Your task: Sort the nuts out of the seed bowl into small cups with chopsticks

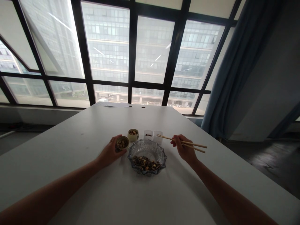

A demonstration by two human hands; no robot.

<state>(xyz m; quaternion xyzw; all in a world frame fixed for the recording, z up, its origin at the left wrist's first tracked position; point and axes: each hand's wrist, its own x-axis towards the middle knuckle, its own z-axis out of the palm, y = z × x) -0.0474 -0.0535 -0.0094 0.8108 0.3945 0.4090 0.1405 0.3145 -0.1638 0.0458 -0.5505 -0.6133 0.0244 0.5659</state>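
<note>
My left hand (112, 149) is wrapped round a small cup (122, 143) with pale nut-like pieces inside, left of the glass bowl. In my right hand (184, 147) is a pair of chopsticks (193, 144), their tips pointing left over a clear plastic cup (158, 137). Whether the tips pinch anything is too small to tell. The scalloped glass bowl (147, 147) between my hands holds a heap of mixed brown, dried-looking pieces (146, 163). Behind it stand a second small cup (133, 135) with brownish pieces and another clear plastic cup (148, 135) with a few dark bits.
All of this rests on a long white table (112, 193). White paper sheets (118, 105) lie at its far edge, by dark round holes (143, 107). Black-framed windows (152, 50) rise beyond, and a blue curtain (231, 75) hangs at the right.
</note>
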